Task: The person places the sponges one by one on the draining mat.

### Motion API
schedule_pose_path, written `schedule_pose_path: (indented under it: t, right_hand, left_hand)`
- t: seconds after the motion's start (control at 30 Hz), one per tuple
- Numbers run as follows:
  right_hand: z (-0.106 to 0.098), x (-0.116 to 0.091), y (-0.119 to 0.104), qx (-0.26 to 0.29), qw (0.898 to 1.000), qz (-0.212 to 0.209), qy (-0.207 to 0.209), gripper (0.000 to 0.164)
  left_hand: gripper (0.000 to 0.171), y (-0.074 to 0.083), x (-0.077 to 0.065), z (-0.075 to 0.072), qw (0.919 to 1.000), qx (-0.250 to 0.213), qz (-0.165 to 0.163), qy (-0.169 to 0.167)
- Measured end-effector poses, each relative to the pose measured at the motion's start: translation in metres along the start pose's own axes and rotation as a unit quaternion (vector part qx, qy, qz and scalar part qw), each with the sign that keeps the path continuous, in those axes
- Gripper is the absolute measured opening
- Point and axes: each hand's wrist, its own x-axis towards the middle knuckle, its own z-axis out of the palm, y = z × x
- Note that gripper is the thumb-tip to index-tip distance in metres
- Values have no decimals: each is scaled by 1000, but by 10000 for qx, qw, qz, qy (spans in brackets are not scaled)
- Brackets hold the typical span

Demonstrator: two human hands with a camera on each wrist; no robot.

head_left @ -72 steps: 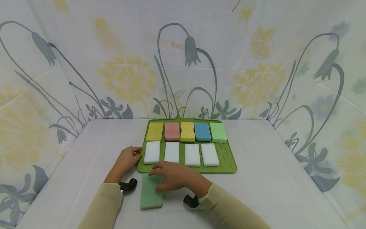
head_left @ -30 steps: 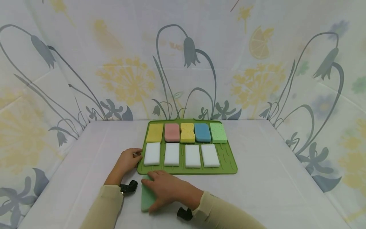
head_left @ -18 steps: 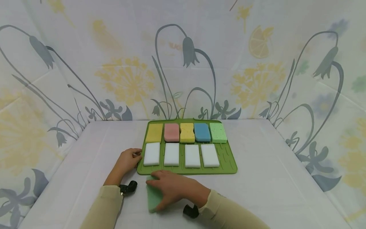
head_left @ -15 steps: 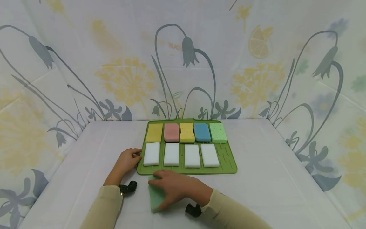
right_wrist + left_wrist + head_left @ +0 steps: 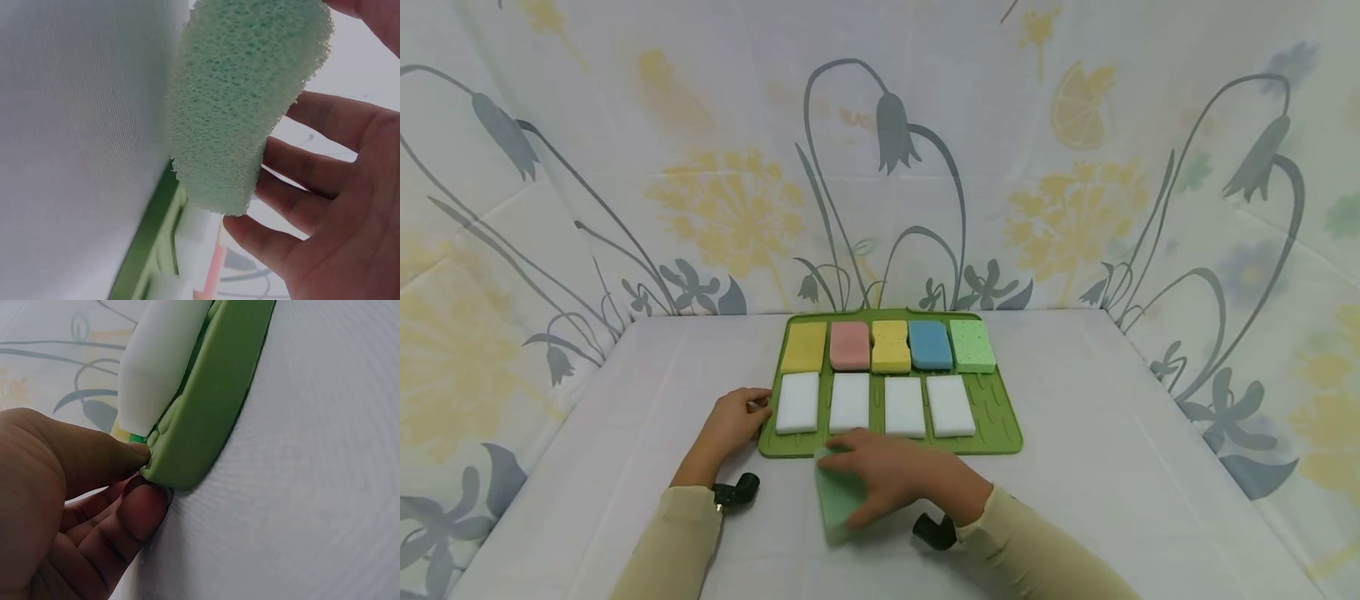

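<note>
My right hand (image 5: 895, 475) grips a pale green sponge (image 5: 838, 508) by its edges, close over the table in front of the tray. In the right wrist view the sponge's porous face (image 5: 237, 106) shows, tilted, with the fingers along one edge. At the left front, my left hand (image 5: 733, 421) pinches the rim of a green ridged tray (image 5: 996, 421). The left wrist view has the thumb on top of the tray's corner (image 5: 194, 437) and a fingertip beneath it. A white sponge (image 5: 162, 359) lies just beyond that thumb.
Along the tray's back row lie a yellow (image 5: 805, 347), a pink (image 5: 850, 346), a notched yellow (image 5: 891, 346), a blue (image 5: 930, 346) and a speckled green sponge (image 5: 973, 346). Several white sponges (image 5: 951, 406) form the front row. Behind hangs a flowered cloth (image 5: 737, 208).
The right hand first hovered over the flat green sponge, then took hold of it. It has carried the sponge rightward and slightly toward the tray. The left hand stays at the rim.
</note>
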Motion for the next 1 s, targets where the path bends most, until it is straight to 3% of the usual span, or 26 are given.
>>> schedule_pose_path:
  t: [1.0]
  right_hand:
    - [-33,-55,39,-117,9939,767,783,77]
  left_hand:
    - [40,-1,1,-1,10000,-60,-51,-35]
